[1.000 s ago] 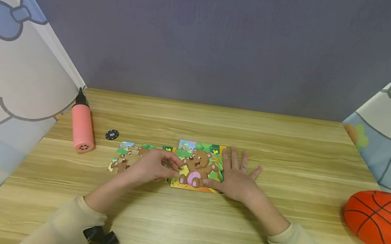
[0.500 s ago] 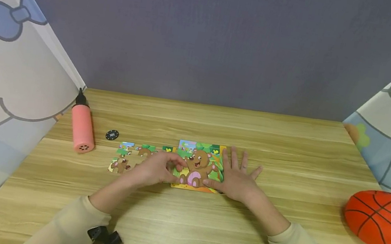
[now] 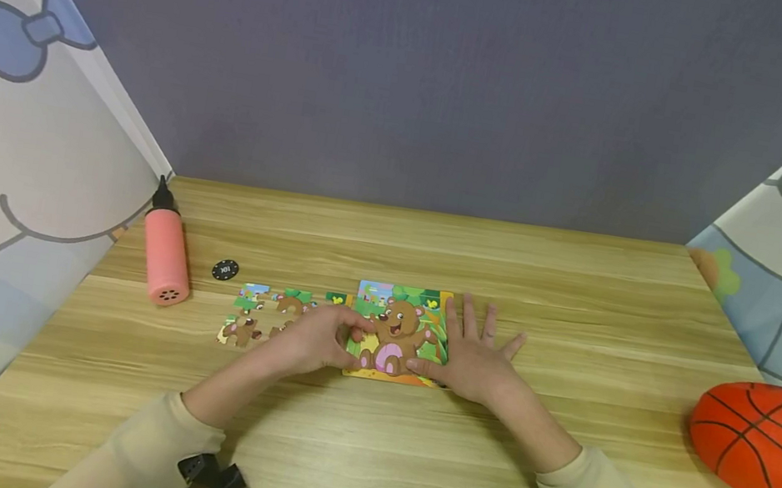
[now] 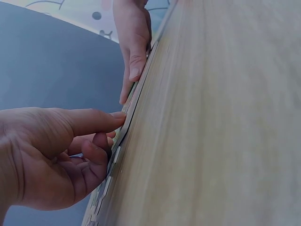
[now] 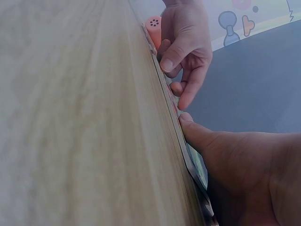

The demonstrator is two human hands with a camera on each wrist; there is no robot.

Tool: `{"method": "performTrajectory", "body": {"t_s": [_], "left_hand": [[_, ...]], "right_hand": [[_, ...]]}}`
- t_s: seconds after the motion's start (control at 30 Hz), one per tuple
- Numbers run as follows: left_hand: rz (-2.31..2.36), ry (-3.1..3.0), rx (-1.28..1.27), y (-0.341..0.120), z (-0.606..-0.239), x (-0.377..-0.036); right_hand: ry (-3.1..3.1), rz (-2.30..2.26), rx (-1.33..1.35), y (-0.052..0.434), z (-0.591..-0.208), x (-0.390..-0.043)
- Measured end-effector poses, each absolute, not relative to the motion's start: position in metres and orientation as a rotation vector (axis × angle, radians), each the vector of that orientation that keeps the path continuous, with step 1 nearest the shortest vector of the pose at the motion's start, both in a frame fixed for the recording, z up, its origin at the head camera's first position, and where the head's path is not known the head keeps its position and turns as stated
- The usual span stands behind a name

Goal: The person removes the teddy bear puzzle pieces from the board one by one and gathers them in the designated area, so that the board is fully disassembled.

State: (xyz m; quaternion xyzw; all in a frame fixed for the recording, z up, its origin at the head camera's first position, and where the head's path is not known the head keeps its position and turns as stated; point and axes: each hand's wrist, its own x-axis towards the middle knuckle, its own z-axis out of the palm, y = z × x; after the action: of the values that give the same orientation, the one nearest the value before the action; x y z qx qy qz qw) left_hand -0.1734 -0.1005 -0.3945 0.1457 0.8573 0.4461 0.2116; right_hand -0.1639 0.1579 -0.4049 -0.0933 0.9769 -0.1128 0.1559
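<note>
A bear jigsaw board (image 3: 400,325) lies flat mid-table. My right hand (image 3: 476,358) rests flat on its right edge with the fingers straight and spread; the left wrist view shows that right hand (image 4: 134,33) pressing down on the board's rim. My left hand (image 3: 316,338) sits at the board's left edge, its fingers curled and its thumb (image 4: 94,120) stretched onto the rim. It pinches a puzzle piece that is mostly hidden under the fingers. Several loose puzzle pieces (image 3: 252,309) lie just left of that hand.
A pink hand pump (image 3: 165,252) and a small black disc (image 3: 225,270) lie at the left. A squashed orange basketball (image 3: 771,443) sits at the right. Printed curtains (image 3: 12,137) flank the wooden table (image 3: 369,443), with a grey wall behind.
My left hand has slid right from over the loose pieces to the board's left edge. The right hand and the board have stayed put.
</note>
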Motion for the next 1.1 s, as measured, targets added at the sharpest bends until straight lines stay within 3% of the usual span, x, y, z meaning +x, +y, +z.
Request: {"method": "performTrajectory", "body": {"t_s": [1.1], "left_hand": [[1.133, 2.516, 0.453, -0.0983, -0.3935, -0.1727]], "right_hand": [[2.798, -0.322, -0.276, 0.1575, -0.4048, -0.1638]]}}
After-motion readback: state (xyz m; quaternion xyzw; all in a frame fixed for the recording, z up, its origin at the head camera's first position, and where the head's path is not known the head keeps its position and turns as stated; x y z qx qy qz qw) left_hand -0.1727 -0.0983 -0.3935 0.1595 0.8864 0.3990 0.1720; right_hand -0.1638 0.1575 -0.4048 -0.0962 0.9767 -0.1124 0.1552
